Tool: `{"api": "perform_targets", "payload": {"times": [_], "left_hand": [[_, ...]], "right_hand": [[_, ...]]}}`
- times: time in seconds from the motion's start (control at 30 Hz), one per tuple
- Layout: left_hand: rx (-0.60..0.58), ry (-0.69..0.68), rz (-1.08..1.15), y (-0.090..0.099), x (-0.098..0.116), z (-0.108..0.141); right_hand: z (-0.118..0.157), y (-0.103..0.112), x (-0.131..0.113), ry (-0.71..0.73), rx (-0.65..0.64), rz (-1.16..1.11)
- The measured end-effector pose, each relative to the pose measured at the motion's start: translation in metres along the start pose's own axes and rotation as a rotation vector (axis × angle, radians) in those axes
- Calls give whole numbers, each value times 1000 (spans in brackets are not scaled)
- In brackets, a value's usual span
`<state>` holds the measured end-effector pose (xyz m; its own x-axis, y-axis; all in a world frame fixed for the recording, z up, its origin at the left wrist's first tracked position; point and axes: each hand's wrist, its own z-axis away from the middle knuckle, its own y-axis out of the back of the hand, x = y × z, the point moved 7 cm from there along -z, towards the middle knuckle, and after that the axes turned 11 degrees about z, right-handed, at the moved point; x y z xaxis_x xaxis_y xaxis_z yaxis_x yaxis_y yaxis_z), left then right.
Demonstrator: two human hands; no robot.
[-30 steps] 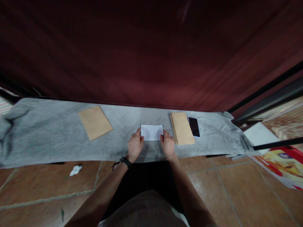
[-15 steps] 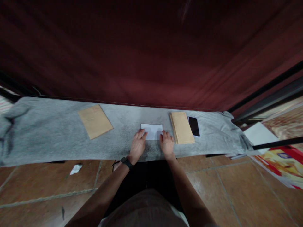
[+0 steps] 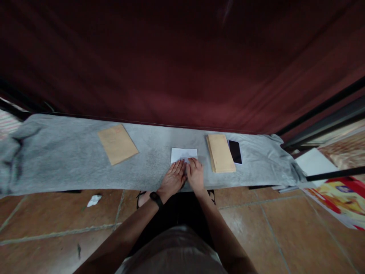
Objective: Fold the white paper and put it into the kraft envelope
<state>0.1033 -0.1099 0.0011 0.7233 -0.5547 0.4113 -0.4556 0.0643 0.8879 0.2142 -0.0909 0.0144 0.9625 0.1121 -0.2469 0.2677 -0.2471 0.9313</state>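
Observation:
A white folded-looking sheet of paper [image 3: 184,153] lies on the grey cloth in front of me. My left hand [image 3: 173,177] rests on its near edge, fingers stretched out flat. Beside it, nearly touching, my right hand [image 3: 195,173] lies with its fingers extended over the right part of the same edge. The hands cover the paper's near side. To the right sits a stack of brown envelopes [image 3: 222,154], and a single brown envelope [image 3: 118,144] lies off to the left.
A dark-screened phone [image 3: 235,152] lies right of the envelope stack. Grey cloth [image 3: 71,160] covers the long narrow surface, backed by a dark red panel [image 3: 182,76]. A crumpled white scrap [image 3: 94,200] is on the tiled floor. Black metal bars [image 3: 336,173] stand at the right.
Both hands have moved inward from the paper's two ends to its near middle, fingers now flatter on it. The view has shifted slightly.

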Motion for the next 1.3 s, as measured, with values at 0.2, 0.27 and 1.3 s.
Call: {"api": "perform_targets", "payload": {"times": [0.2,0.27,1.3], "left_hand": [[-37,-24,-145,-8,2,1],[-28,-17,-137,-7,1,2],[42,129,-61,7,-1,-15]], "right_hand": [[15,-12,-23,175,-97,-13],[19,-13,-16,177,-105,19],[38,-8,22,106,-1,186]]}}
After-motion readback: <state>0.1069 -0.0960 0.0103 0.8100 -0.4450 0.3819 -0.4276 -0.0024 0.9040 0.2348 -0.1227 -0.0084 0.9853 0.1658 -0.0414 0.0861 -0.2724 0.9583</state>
